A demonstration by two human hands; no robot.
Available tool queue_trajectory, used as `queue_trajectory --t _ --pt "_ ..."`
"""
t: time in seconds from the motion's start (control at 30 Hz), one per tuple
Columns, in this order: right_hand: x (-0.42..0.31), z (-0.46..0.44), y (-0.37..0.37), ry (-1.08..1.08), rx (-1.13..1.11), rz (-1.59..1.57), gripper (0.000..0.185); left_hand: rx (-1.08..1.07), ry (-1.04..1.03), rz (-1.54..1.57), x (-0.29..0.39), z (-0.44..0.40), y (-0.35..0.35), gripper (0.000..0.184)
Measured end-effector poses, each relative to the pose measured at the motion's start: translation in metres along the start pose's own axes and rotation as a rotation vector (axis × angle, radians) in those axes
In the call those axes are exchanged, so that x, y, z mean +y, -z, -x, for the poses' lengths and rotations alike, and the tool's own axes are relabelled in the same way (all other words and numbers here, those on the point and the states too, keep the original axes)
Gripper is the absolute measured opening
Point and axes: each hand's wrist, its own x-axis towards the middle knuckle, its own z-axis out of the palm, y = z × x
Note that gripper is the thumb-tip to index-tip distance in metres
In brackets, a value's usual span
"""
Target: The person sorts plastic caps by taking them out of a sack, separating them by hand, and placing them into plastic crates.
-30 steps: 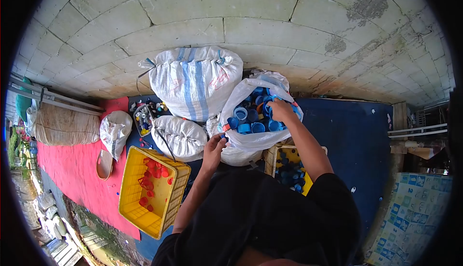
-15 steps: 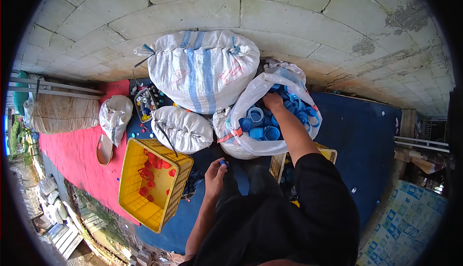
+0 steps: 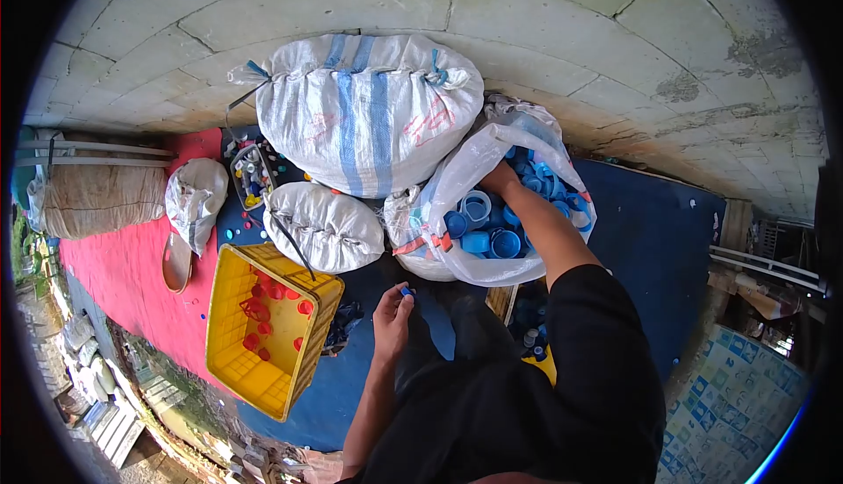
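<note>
My left hand is closed in a pinch on a small blue bottle cap, held in front of my legs. My right hand reaches into an open white sack full of blue plastic caps and lids. Its fingers are hidden by the sack's folded rim and the contents, so whether they grip anything does not show. Larger cup-like blue lids lie at the near side of the sack, below my right forearm.
A yellow crate with several red caps stands at the left. Behind it are a small tied sack and a big striped sack against the wall. A basket of mixed caps sits farther left, near a brown oval tray.
The view has shifted slightly. My right hand stays in the sack, a little nearer its left rim, and my left hand still pinches the blue bottle cap.
</note>
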Motion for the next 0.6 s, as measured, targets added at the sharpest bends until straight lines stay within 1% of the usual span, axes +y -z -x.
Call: queue_trajectory --t 0.03,0.17,0.23,0.27,0.33,0.37,0.43,0.47,0.53,0.57,0.6 --pt "0.002 -0.003 -0.004 0.114 0.080 -0.030 0.044 0.008 -0.010 -0.026 0.000 -0.001 0.003 0.035" --pt "0.011 -0.004 -0.013 0.160 0.090 -0.054 0.041 0.019 0.020 -0.014 0.001 0.002 0.011 0.035" --pt "0.013 0.001 0.003 0.018 -0.041 -0.075 0.038 0.023 0.044 0.038 -0.003 0.004 0.014 0.033" --pt "0.012 0.007 0.017 0.017 -0.039 -0.070 0.038 0.021 0.041 0.041 -0.003 0.005 0.015 0.033" --pt "0.002 0.025 0.079 -0.249 -0.222 -0.029 0.034 0.010 0.011 0.025 -0.002 0.004 0.014 0.034" --pt "0.008 0.031 0.082 -0.254 -0.215 -0.023 0.034 0.004 0.004 0.028 -0.002 0.003 0.012 0.034" --pt "0.021 0.044 0.084 -0.192 0.079 -0.191 0.035 -0.039 0.013 -0.016 0.001 -0.002 0.012 0.034" --pt "0.026 0.047 0.091 -0.195 0.092 -0.186 0.035 -0.046 0.000 -0.017 0.002 -0.006 0.009 0.034" --pt "0.026 0.057 0.106 -0.091 0.239 -0.432 0.036 -0.100 -0.067 -0.010 0.007 -0.010 0.003 0.033" --pt "0.020 0.067 0.114 -0.197 0.246 -0.599 0.031 -0.106 -0.063 -0.013 0.010 -0.010 0.000 0.033" --pt "0.006 0.081 0.134 -0.204 0.246 -0.601 0.031 -0.118 -0.060 -0.043 0.020 -0.010 -0.006 0.032"
